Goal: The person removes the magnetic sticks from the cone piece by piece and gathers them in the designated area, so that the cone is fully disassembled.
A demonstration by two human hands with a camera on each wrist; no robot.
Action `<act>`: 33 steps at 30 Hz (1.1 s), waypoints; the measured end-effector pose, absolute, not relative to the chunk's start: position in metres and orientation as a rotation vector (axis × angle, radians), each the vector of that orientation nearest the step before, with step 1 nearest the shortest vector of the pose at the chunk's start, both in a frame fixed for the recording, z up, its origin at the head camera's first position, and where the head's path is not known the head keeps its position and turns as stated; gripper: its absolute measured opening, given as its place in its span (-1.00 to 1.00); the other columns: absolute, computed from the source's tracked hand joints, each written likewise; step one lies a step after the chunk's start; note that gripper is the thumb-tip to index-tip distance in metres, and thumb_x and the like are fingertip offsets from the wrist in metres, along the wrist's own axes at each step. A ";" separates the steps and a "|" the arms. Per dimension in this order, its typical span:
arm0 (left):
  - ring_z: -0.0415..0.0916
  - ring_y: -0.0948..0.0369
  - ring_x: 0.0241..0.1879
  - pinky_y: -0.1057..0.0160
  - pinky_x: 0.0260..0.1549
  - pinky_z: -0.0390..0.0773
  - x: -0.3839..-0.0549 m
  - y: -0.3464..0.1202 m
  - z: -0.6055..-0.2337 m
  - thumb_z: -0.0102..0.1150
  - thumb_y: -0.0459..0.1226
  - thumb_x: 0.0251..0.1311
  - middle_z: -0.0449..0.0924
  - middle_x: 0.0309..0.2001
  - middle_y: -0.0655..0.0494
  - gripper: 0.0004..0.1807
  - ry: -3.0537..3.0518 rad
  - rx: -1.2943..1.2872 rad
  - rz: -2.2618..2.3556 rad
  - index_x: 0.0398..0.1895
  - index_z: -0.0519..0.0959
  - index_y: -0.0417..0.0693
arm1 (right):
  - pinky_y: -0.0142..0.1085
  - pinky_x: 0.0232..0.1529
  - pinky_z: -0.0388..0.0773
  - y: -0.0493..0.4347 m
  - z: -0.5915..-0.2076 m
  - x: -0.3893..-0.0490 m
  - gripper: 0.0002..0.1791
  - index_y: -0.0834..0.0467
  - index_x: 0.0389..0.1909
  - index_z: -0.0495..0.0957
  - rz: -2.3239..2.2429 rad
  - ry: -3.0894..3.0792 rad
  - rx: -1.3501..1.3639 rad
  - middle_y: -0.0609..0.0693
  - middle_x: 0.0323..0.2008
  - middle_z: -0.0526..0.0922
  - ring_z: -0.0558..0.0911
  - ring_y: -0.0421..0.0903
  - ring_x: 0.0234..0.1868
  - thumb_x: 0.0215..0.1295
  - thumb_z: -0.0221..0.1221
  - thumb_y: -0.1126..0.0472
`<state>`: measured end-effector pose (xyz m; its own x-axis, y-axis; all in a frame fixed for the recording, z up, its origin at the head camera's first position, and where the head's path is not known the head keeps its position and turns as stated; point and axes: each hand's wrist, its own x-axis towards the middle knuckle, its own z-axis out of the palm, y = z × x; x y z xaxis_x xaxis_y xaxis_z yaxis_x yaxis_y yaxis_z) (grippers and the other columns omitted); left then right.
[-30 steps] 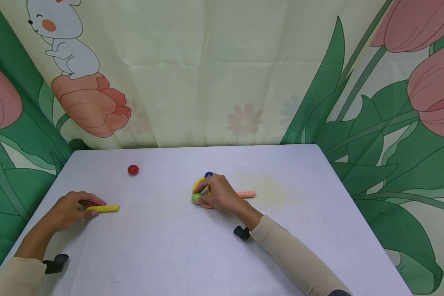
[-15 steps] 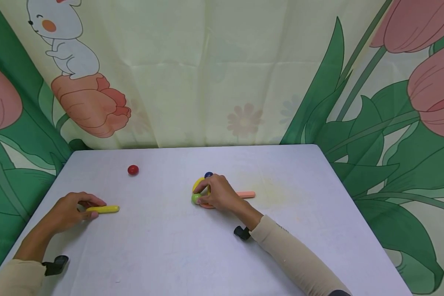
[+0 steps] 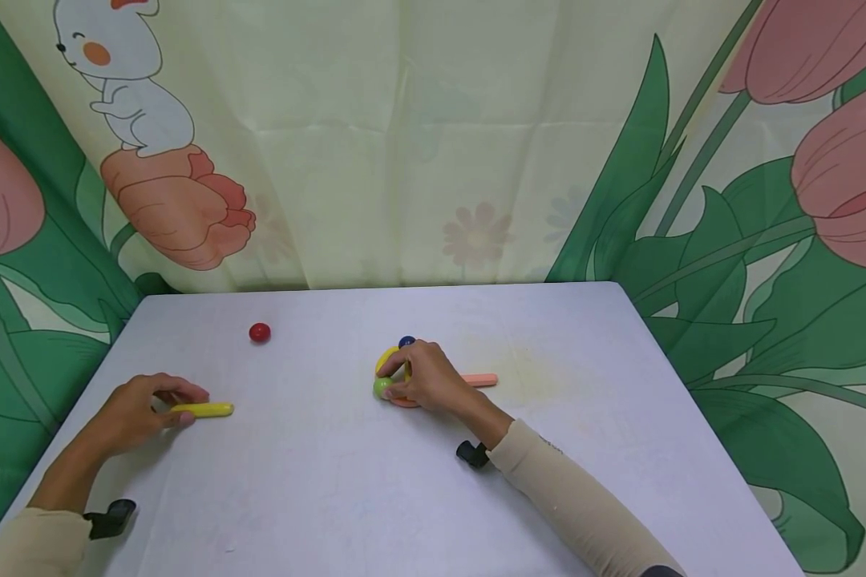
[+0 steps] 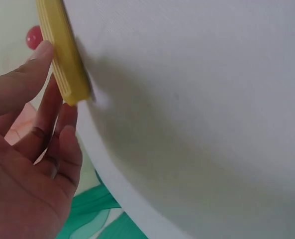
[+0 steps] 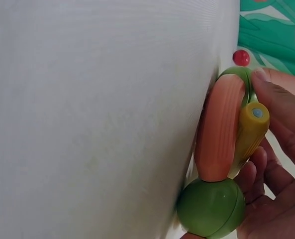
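Observation:
My left hand (image 3: pixel 144 409) pinches one end of a yellow rod (image 3: pixel 212 409) between thumb and fingers, at the table's left side. The rod's ridged side (image 4: pixel 62 50) shows in the left wrist view. Right of the table's middle, my right hand (image 3: pixel 433 377) pinches a green ball (image 3: pixel 382 388) in a small structure of rods and balls. In it show a curved yellow piece (image 3: pixel 384 359), a dark blue ball (image 3: pixel 407 340) and a straight orange rod (image 3: pixel 480 379). The right wrist view shows a curved orange piece (image 5: pixel 219 129), a nearer green ball (image 5: pixel 212 206) and a yellow rod's bare end (image 5: pixel 256 112). My right hand hides part of the structure.
A red ball (image 3: pixel 260 332) lies by itself toward the back left of the white table (image 3: pixel 317 497). Behind the table's back edge hangs a curtain (image 3: pixel 346 160) printed with tulips and a white animal. Small black devices (image 3: pixel 472 453) sit at both wrists.

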<state>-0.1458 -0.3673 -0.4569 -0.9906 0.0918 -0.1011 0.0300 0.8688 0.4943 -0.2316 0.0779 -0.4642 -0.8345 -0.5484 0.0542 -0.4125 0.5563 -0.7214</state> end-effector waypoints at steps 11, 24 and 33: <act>0.51 -0.09 0.01 0.23 -0.29 0.53 -0.150 -0.322 -0.443 0.55 -0.27 0.19 0.71 0.05 -0.18 -0.65 3.016 0.138 0.806 0.05 0.77 -0.05 | -0.35 -0.21 0.47 0.087 -0.461 -0.240 -0.73 0.00 -0.13 0.85 -1.232 2.608 -0.818 -0.09 -0.19 0.87 0.58 -0.02 -0.22 0.11 0.60 0.19; 0.60 0.01 -0.03 0.06 -0.12 0.61 -0.167 -0.219 -0.439 0.61 -0.22 0.15 0.80 -0.06 0.07 -0.65 3.057 0.333 1.031 0.02 0.80 0.07 | -0.27 -0.05 0.67 0.105 -0.462 -0.259 -0.69 0.11 -0.01 0.82 -1.425 2.591 -0.743 -0.01 -0.07 0.86 0.74 0.01 0.01 0.22 0.54 0.24; 0.64 -0.02 0.01 -0.07 0.01 0.69 -0.179 -0.155 -0.452 0.66 -0.18 0.08 0.80 -0.03 0.04 -0.58 2.983 0.498 1.131 0.05 0.79 0.07 | -0.10 0.18 0.68 0.109 -0.460 -0.264 -0.73 -0.01 -0.01 0.84 -1.382 2.666 -0.550 -0.10 0.02 0.78 0.70 0.05 0.15 0.27 0.51 0.19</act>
